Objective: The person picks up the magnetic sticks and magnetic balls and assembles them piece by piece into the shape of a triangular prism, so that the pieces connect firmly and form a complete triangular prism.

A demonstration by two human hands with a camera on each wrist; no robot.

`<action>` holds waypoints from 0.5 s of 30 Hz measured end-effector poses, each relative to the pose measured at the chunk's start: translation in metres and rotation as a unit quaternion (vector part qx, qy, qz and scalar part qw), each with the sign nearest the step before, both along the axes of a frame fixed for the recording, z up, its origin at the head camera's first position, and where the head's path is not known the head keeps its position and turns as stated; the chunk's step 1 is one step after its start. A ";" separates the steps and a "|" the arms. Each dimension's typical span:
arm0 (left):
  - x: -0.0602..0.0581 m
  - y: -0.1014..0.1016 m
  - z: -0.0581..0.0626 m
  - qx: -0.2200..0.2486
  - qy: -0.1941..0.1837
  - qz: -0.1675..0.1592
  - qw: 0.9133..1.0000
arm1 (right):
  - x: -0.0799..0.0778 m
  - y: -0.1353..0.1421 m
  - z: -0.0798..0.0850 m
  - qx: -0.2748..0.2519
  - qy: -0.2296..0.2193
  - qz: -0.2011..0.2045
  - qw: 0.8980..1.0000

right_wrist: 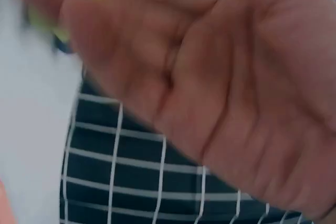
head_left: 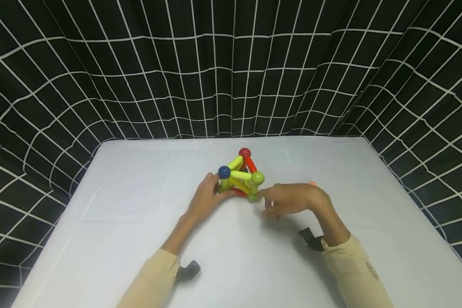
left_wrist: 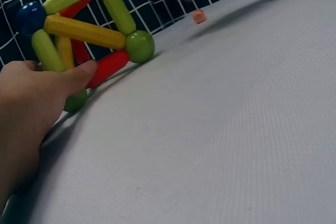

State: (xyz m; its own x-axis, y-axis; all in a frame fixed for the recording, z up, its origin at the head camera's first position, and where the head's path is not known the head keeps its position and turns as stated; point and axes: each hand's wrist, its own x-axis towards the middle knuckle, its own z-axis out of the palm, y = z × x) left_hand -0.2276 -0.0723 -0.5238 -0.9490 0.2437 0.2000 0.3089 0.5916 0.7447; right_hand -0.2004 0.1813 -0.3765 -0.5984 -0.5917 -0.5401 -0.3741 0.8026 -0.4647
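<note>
A ball-and-stick toy frame (head_left: 240, 175) of yellow, green and red rods stands on the table, with a blue ball (head_left: 224, 172), a red ball (head_left: 244, 152) and green balls at its corners. My left hand (head_left: 207, 196) holds its lower left side. In the left wrist view, the thumb (left_wrist: 81, 74) of that hand lies along a red bottom rod (left_wrist: 108, 68). Just right of the frame hovers my right hand (head_left: 288, 199), its fingers loosely bent near the lower green ball (head_left: 252, 197). Its palm fills much of the right wrist view, blurred, with nothing in it.
A small orange piece (left_wrist: 199, 16) lies on the white table (head_left: 138, 214) to the right, mostly hidden behind my right hand in the head view. Dark curtains (head_left: 231, 64) with a white grid surround the table at the back and sides.
</note>
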 end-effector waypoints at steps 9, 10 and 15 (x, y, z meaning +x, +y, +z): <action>0.002 -0.003 -0.001 0.028 0.011 -0.018 0.999 | -0.023 0.013 -0.027 -0.091 -0.002 0.048 0.995; 0.002 -0.003 -0.001 0.019 0.008 -0.037 0.999 | -0.023 0.012 -0.030 -0.098 -0.024 0.056 0.993; 0.003 -0.002 0.001 -0.022 0.001 -0.081 0.996 | -0.020 0.018 -0.021 -0.105 -0.057 0.082 0.989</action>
